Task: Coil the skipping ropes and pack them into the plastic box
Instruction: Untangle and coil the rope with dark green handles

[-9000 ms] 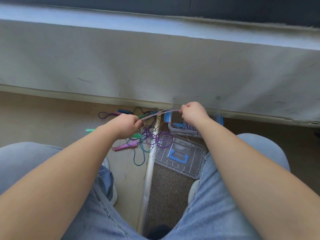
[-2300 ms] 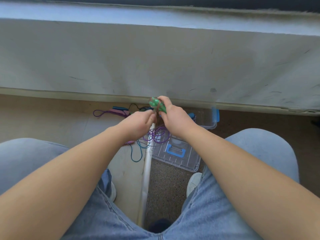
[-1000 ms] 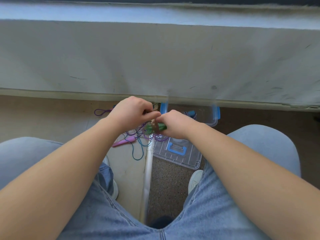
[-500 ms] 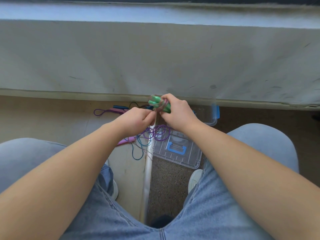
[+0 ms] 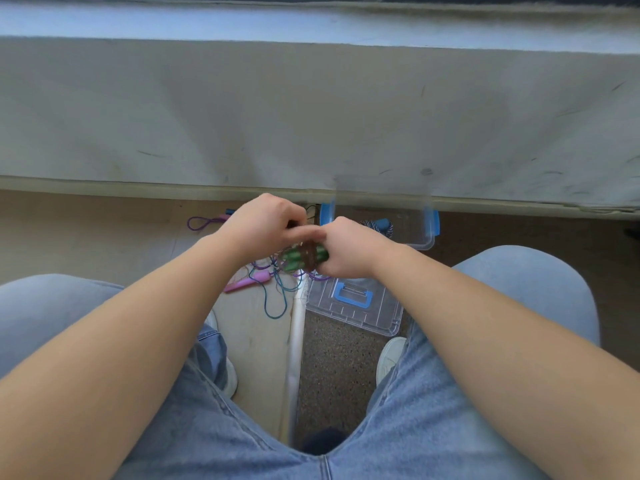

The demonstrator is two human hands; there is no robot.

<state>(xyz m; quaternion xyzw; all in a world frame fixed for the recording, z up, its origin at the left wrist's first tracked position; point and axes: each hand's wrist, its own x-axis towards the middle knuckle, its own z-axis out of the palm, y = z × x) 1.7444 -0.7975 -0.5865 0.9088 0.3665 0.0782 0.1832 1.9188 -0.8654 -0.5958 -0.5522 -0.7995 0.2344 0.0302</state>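
Observation:
My right hand [image 5: 349, 247] grips a pair of green skipping-rope handles [image 5: 296, 259] lying sideways, with brown rope [image 5: 309, 256] wound round them. My left hand [image 5: 263, 223] is curled just above, pinching the rope at the handles. Both hands hover over a tangle of purple and teal ropes [image 5: 273, 289] with a pink handle [image 5: 246, 281] on the floor. The clear plastic box [image 5: 424, 242] with blue latches stands behind my right hand by the wall and holds a blue-and-white coiled rope [image 5: 379, 226].
The box's clear lid [image 5: 356, 308] with a blue handle lies flat on the dark floor in front of the box. A pale floor strip [image 5: 294, 348] runs between my knees. A purple rope loop [image 5: 201, 223] lies left, near the grey wall [image 5: 311, 116].
The green handles dropped from upright near the wall to lying sideways lower down. My left hand rose over them, carrying the rope around; more brown rope wraps the handles.

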